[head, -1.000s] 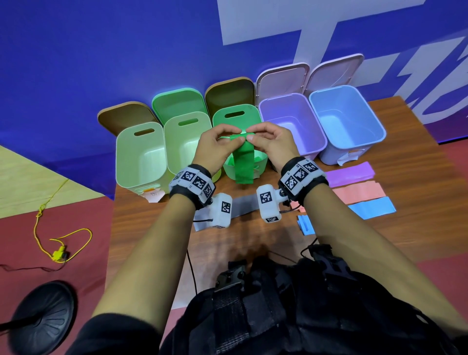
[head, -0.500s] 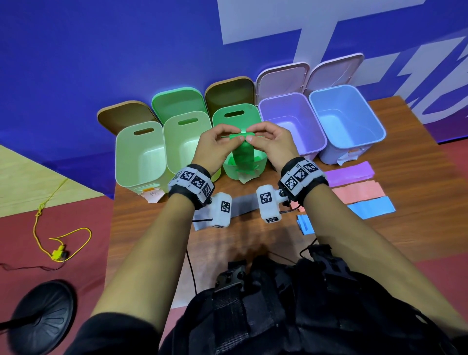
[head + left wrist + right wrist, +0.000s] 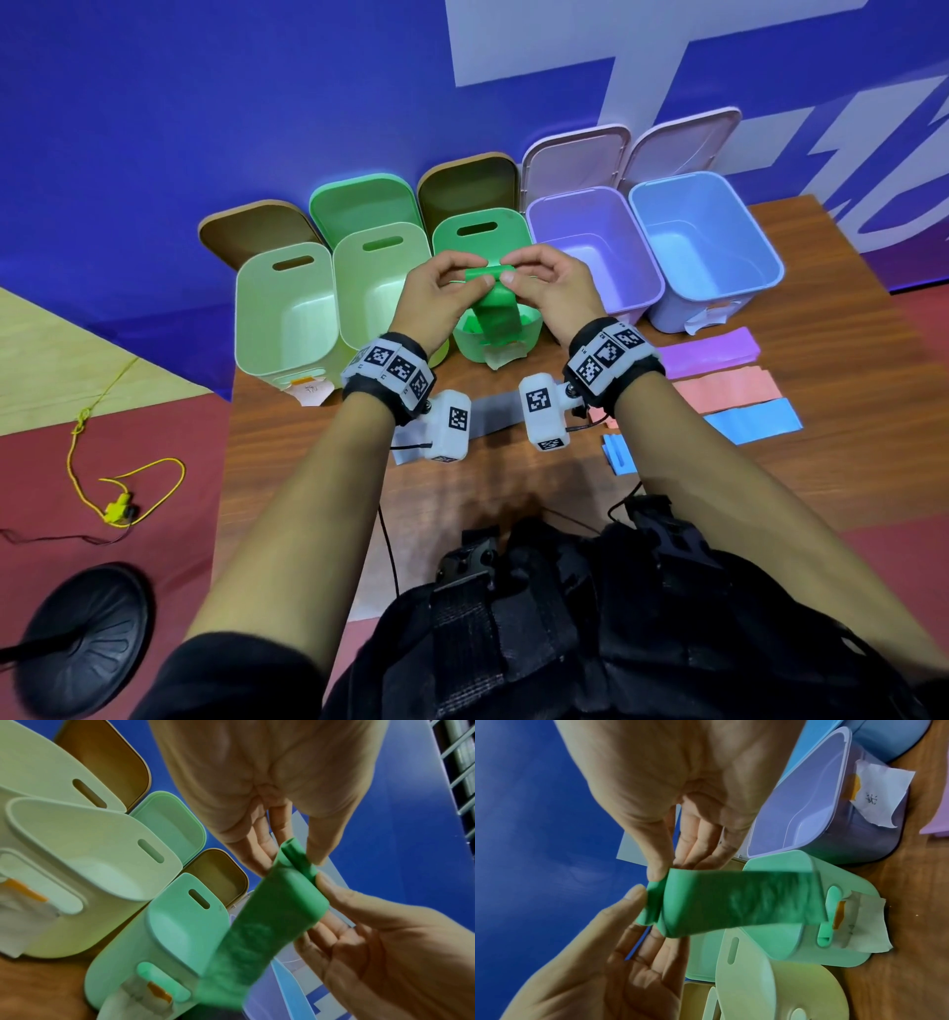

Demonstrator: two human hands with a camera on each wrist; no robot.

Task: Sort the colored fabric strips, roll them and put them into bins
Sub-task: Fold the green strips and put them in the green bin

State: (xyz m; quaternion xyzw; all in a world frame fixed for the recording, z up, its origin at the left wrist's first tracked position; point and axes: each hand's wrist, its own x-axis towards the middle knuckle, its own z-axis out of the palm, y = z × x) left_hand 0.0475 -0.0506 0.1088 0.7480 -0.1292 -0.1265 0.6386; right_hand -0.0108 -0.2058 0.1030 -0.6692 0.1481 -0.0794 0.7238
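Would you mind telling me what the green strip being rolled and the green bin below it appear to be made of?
Green strip: likely thin stretchy rubber or elastic fabric, matte; it rolls tightly and hangs limp from the fingers. Green bin: moulded plastic, smooth satin finish, with rounded corners and a cut-out handle slot.

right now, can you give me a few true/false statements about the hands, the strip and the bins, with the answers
1. Both hands pinch the green strip. True: left hand and right hand hold its rolled top.
2. The strip is fully rolled. False: a loose tail hangs down.
3. The purple bin holds a rolled strip. False: nothing shows in it.
4. A pink strip lies flat on the table. True.
5. The bins' lids are closed. False: they stand open.
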